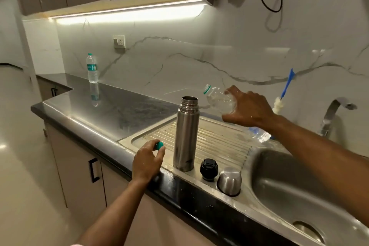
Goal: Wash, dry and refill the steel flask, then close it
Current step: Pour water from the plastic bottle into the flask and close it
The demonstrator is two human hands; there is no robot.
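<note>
The steel flask (186, 136) stands upright and uncapped on the ribbed drainboard (219, 144). My right hand (247, 109) grips a clear plastic water bottle (218, 100), tilted with its open green-ringed mouth pointing left, just right of and slightly above the flask's opening. My left hand (147, 163) pinches the bottle's small green cap (159, 145) to the left of the flask, near the counter edge. In front of the flask sit the black inner stopper (208, 169) and the steel cup lid (229, 180), mouth down.
The steel sink basin (279, 181) lies at the right, with a curved tap (337, 110) behind it. A blue-handled bottle brush (284, 92) leans on the marble wall. A second water bottle (92, 68) stands far left on the dark counter (119, 106). Crumpled plastic (259, 135) lies under my right forearm.
</note>
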